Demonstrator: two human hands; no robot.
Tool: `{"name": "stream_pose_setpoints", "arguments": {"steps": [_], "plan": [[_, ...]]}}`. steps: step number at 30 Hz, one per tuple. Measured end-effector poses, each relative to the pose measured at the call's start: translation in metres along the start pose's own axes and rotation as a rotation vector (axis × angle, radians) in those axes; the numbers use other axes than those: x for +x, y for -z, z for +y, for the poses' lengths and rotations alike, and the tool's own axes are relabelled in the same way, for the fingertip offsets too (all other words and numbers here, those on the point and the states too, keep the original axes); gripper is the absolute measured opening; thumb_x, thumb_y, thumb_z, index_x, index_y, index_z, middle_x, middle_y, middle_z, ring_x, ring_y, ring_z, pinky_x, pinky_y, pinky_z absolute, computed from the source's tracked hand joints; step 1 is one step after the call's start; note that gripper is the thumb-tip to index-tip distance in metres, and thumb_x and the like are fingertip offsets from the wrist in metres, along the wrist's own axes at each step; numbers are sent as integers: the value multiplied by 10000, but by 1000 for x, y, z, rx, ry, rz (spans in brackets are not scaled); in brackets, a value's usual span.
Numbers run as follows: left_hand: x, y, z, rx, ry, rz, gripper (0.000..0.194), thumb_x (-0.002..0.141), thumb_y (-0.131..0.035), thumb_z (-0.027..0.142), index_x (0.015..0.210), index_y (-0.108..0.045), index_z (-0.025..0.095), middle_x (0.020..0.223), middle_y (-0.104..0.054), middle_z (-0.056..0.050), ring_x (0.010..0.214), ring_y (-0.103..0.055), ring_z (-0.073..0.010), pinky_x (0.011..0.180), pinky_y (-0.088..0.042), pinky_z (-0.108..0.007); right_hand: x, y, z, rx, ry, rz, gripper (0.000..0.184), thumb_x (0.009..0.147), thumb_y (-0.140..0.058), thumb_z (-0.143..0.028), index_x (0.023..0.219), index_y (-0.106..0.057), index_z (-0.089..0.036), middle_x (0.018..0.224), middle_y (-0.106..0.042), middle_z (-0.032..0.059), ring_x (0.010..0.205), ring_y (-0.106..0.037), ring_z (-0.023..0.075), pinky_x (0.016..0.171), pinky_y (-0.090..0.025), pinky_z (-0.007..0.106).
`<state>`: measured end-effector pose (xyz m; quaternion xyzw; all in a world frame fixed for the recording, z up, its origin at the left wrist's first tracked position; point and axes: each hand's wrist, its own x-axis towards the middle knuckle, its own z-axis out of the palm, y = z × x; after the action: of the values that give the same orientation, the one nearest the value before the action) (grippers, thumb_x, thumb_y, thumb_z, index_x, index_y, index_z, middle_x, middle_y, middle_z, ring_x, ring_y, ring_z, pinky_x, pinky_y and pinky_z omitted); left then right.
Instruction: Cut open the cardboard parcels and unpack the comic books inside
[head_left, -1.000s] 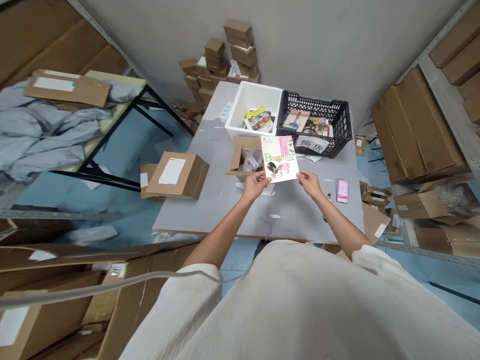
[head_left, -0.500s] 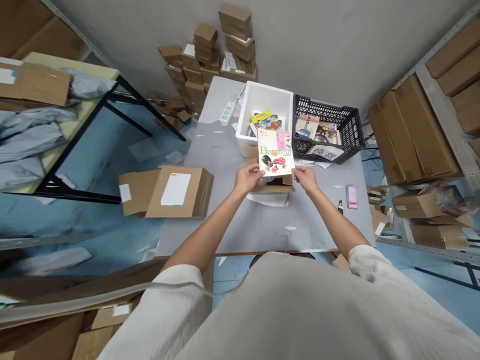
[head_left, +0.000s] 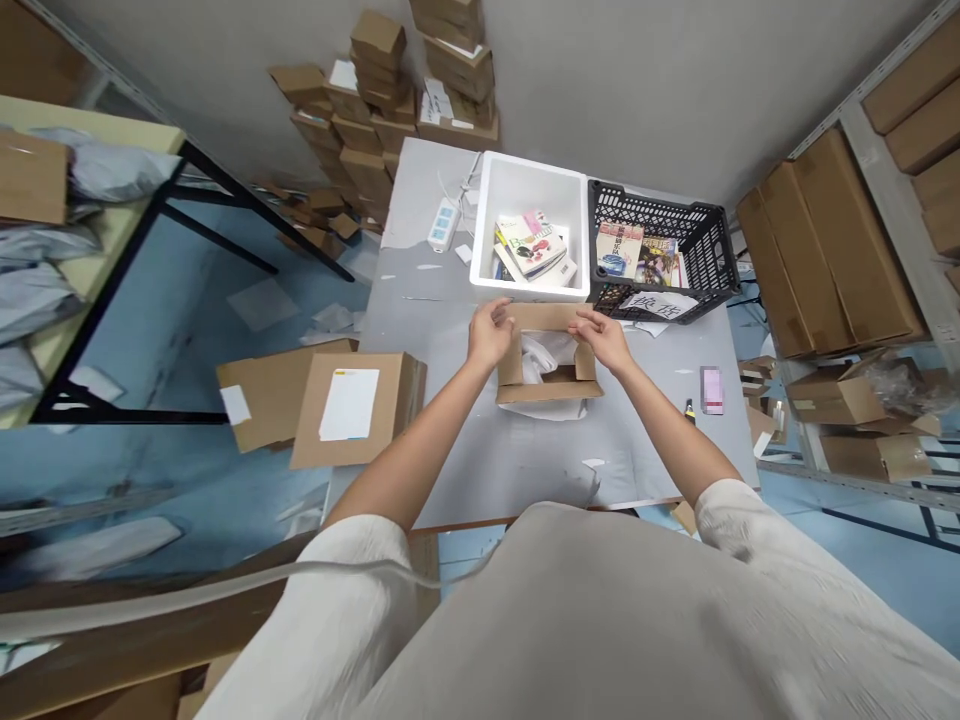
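Observation:
A small opened cardboard box (head_left: pixel 550 390) stands on the table in front of me, its flaps spread and white wrapping material (head_left: pixel 536 358) inside. My left hand (head_left: pixel 490 336) is at the left end of its far flap, thumb and fingertips apart. At the flap's right end, my right hand (head_left: pixel 604 340) has its fingers stretched over the cardboard, with no book in them. Just beyond, a white foam bin (head_left: pixel 529 293) holds several books. On top lies a white book with a fruit picture (head_left: pixel 529 245).
Beside the bin stands a black plastic crate (head_left: pixel 701 245) with books. A phone (head_left: pixel 712 390) and a cutter (head_left: pixel 689 411) lie at the right. Left are a power strip (head_left: pixel 444 224) and a labelled carton (head_left: pixel 356 410). Box stacks (head_left: pixel 379 130) rise behind the table.
The white book has left both hands and now lies on the books in the foam bin. My hands are at the opened box's far flap. The view has shifted slightly.

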<state>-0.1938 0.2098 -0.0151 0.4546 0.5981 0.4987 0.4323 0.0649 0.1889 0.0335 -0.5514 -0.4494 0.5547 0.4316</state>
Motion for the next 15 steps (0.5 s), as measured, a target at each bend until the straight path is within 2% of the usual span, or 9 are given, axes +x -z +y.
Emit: {"name": "stream_pose_setpoints", "arguments": {"steps": [5,9,15], "plan": [[-18,3,-8,54,31,-29,386,824,-774,137,1202,-803,207,1399,-745,-148,1293,-734,-315,1189,-588,-480,-7,13,10,-32,-28,28,393,879,-933,-477,1133,-776,-221,1074,-874,94,1070,-848,259,1116,-674,502],[-31,7,-8,146,44,-55,377,840,-755,151,1210,-774,222,1379,-742,-121,1308,-720,-302,1205,-567,-473,-8,22,20,-75,-2,25,396,857,-922,-524,1084,-775,-234,1070,-871,93,1089,-842,277,1129,-657,532],[-56,23,-17,364,93,-65,284,890,-708,195,1170,-737,232,1396,-665,-117,1344,-688,-304,1235,-550,-487,-18,45,41,-303,80,101,287,849,-777,-492,990,-799,-244,1093,-859,80,1134,-786,297,1154,-618,533]]}}
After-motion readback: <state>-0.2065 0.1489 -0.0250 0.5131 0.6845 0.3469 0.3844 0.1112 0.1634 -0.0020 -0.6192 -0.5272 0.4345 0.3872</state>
